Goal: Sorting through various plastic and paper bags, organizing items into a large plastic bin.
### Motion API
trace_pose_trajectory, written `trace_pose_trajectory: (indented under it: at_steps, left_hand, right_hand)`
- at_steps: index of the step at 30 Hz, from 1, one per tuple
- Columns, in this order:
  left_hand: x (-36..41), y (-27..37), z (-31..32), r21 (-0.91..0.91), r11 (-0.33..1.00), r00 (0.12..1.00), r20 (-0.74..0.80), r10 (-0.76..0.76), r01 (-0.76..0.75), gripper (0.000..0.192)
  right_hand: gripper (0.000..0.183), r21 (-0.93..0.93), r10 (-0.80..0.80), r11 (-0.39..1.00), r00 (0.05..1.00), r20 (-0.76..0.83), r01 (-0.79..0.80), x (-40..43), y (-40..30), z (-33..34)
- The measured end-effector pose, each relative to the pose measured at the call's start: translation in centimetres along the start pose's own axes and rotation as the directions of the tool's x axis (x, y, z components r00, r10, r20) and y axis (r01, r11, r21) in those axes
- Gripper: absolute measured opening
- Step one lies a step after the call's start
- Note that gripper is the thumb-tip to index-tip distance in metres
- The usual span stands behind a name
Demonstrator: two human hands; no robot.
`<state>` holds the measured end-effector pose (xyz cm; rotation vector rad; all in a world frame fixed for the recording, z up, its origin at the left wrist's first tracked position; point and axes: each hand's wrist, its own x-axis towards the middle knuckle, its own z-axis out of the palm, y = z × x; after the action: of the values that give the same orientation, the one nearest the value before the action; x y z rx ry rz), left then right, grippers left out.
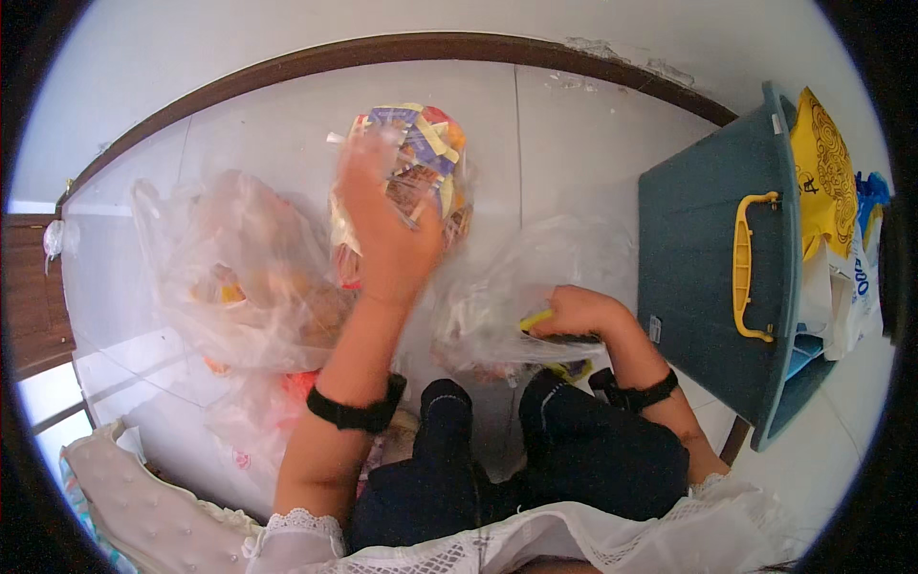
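My left hand, blurred, reaches over a clear bag of packaged snacks with blue, yellow and red wrappers. Its thumb stands apart from the fingers; whether it touches the bag is unclear. To the right, my right hand has its fingers curled on a yellow-and-dark packet at a crumpled clear plastic bag. That bag spreads over the floor in front of my feet. Left of my left forearm, a large translucent plastic bag holds several orange and brown items, hard to make out through the film.
On the right a grey-green plastic storage bin with a yellow handle holds yellow and white packages. A white-and-red plastic bag lies near a tufted cushion. A dark skirting board borders the tiled floor.
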<state>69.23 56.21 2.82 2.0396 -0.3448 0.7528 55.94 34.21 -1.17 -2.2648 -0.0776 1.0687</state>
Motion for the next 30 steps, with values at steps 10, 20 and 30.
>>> trace_pose_trajectory:
  at_steps: [10, 20, 30]
  left_hand:
    - [-7.3, 1.8, -2.0, 0.045, 0.881, -0.129, 0.984, -0.120, -0.470, 0.037]
    - [-6.4, 1.9, -3.8, 0.188, 0.738, -0.142, 0.922, -0.360, -0.649, 0.021]
    - [-8.9, 2.4, -4.3, 0.231, 0.893, -0.231, 0.913, -0.336, -0.387, 0.033]
  right_hand:
    - [0.048, -0.392, 0.347, 0.797, 0.880, -0.326, -0.459, 2.0, 1.4, -3.1]
    - [0.039, -0.277, -0.141, 0.959, 0.944, -0.298, 0.056, 1.1, -5.5, -0.3]
    - [0.050, -0.239, 0.399, 0.782, 0.757, -0.518, -0.575, 0.5, -3.0, -2.2]
